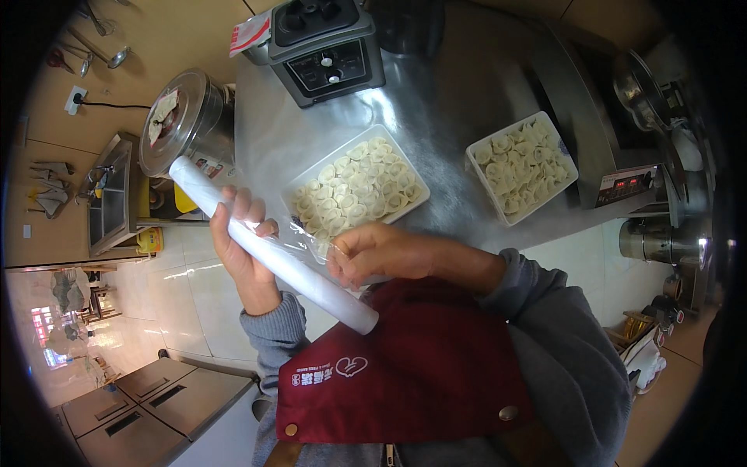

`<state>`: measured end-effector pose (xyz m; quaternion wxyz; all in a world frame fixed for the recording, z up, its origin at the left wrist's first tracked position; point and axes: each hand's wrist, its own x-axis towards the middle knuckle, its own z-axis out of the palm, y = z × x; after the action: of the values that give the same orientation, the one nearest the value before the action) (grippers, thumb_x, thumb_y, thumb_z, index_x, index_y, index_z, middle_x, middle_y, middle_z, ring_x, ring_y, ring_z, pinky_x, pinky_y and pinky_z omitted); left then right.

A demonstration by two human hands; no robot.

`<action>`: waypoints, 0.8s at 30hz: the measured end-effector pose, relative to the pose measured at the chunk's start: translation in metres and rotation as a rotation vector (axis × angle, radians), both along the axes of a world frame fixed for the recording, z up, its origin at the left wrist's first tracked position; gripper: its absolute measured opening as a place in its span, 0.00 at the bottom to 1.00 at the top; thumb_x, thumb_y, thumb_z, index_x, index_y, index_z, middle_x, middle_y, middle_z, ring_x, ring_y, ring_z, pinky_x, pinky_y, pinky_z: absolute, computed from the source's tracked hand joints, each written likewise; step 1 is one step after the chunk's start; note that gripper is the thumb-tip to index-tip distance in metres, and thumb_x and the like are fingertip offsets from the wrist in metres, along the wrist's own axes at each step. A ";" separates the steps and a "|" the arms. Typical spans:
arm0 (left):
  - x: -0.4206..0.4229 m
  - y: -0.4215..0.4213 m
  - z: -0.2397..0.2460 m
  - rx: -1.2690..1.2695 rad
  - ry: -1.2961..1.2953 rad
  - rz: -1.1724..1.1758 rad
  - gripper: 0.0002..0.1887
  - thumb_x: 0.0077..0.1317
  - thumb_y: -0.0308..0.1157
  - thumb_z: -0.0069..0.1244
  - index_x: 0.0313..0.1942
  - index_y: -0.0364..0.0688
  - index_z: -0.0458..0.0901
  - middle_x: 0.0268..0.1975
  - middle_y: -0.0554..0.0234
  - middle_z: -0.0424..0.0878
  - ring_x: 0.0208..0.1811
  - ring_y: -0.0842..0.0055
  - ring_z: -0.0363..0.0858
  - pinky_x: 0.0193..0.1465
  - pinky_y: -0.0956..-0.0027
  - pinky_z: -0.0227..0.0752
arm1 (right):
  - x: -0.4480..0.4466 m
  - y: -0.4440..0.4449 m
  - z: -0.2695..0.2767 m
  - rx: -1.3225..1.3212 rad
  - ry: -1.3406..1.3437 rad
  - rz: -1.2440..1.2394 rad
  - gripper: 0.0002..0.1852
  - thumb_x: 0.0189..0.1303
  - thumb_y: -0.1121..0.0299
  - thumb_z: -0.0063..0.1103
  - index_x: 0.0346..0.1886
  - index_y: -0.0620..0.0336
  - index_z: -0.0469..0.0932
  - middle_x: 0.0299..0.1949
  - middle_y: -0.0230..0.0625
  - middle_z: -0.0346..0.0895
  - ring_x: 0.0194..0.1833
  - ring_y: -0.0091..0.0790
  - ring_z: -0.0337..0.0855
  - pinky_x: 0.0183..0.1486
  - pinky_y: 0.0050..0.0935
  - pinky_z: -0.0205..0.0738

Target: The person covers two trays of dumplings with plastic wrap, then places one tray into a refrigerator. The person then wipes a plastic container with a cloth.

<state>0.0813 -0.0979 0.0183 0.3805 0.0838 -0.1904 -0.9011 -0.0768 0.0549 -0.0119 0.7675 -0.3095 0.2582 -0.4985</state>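
A long roll of clear plastic wrap (303,283) slants across the view in front of my red apron. My left hand (245,245) grips it around its upper half. With fingertips pinched together, my right hand (379,254) holds the loose edge of the film (312,242), and a short, crinkled stretch of it spans the gap to the roll. Just beyond my hands, a white rectangular tray (413,163) of dumplings sits on the steel table. To the right stands a second white tray (496,213), also filled with dumplings.
A blender base (332,64) stands at the table's far side. Left of the steel table (443,105) is a large lidded metal pot (187,122), with a sink (111,192) beyond. An induction cooker (627,184) with a lit display sits right. Steel cabinets (152,403) are lower left.
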 end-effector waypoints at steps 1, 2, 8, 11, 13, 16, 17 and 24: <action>0.000 0.000 0.000 0.000 -0.003 0.005 0.10 0.67 0.33 0.47 0.46 0.42 0.68 0.30 0.70 0.63 0.27 0.83 0.64 0.25 0.76 0.68 | -0.001 0.001 0.002 0.028 0.002 -0.006 0.07 0.60 0.67 0.57 0.37 0.60 0.76 0.35 0.30 0.77 0.39 0.21 0.76 0.42 0.22 0.73; 0.001 0.000 -0.001 0.003 0.012 0.002 0.10 0.67 0.33 0.47 0.46 0.42 0.68 0.30 0.70 0.63 0.27 0.83 0.64 0.25 0.76 0.67 | -0.001 0.002 0.003 0.050 0.010 -0.009 0.07 0.60 0.67 0.56 0.36 0.60 0.75 0.35 0.31 0.77 0.39 0.22 0.76 0.42 0.23 0.73; 0.003 0.000 -0.003 -0.006 0.051 -0.021 0.10 0.68 0.33 0.47 0.46 0.41 0.68 0.30 0.70 0.63 0.27 0.83 0.63 0.24 0.76 0.65 | 0.000 0.001 0.004 0.120 -0.119 -0.047 0.05 0.61 0.68 0.52 0.32 0.58 0.70 0.32 0.34 0.77 0.36 0.25 0.79 0.40 0.25 0.74; 0.004 0.000 -0.002 -0.005 0.052 -0.017 0.10 0.68 0.33 0.47 0.46 0.41 0.68 0.30 0.70 0.63 0.26 0.83 0.63 0.24 0.76 0.66 | 0.003 0.002 0.002 0.156 -0.170 -0.046 0.06 0.63 0.67 0.51 0.33 0.57 0.69 0.28 0.32 0.74 0.31 0.24 0.78 0.35 0.24 0.74; 0.005 0.000 -0.001 -0.009 0.017 0.010 0.10 0.67 0.33 0.47 0.46 0.41 0.68 0.29 0.69 0.63 0.26 0.83 0.63 0.24 0.76 0.66 | 0.003 0.004 0.002 0.188 -0.193 -0.041 0.07 0.65 0.66 0.51 0.34 0.57 0.69 0.25 0.30 0.72 0.28 0.23 0.76 0.31 0.22 0.73; 0.007 -0.001 -0.002 0.000 0.028 0.005 0.10 0.67 0.33 0.47 0.46 0.42 0.68 0.29 0.69 0.63 0.26 0.83 0.63 0.25 0.76 0.67 | 0.002 0.008 0.002 0.217 -0.171 -0.048 0.07 0.66 0.65 0.53 0.37 0.58 0.69 0.24 0.28 0.70 0.24 0.20 0.73 0.27 0.20 0.69; 0.008 -0.001 -0.002 0.015 0.053 -0.002 0.10 0.67 0.33 0.47 0.46 0.42 0.68 0.29 0.69 0.63 0.26 0.83 0.63 0.25 0.76 0.68 | 0.001 0.010 0.003 0.229 -0.142 -0.059 0.07 0.65 0.66 0.54 0.39 0.59 0.70 0.24 0.27 0.70 0.23 0.19 0.72 0.26 0.19 0.69; 0.009 -0.005 -0.002 -0.007 0.042 -0.017 0.10 0.67 0.33 0.46 0.46 0.43 0.69 0.29 0.70 0.63 0.26 0.83 0.64 0.26 0.76 0.68 | -0.021 0.027 0.015 0.109 0.053 -0.131 0.16 0.58 0.73 0.63 0.50 0.63 0.74 0.27 0.27 0.72 0.21 0.17 0.70 0.27 0.17 0.67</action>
<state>0.0898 -0.1030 0.0166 0.3768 0.0619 -0.1862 -0.9053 -0.0974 0.0821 0.0030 0.7419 -0.2628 0.3249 -0.5244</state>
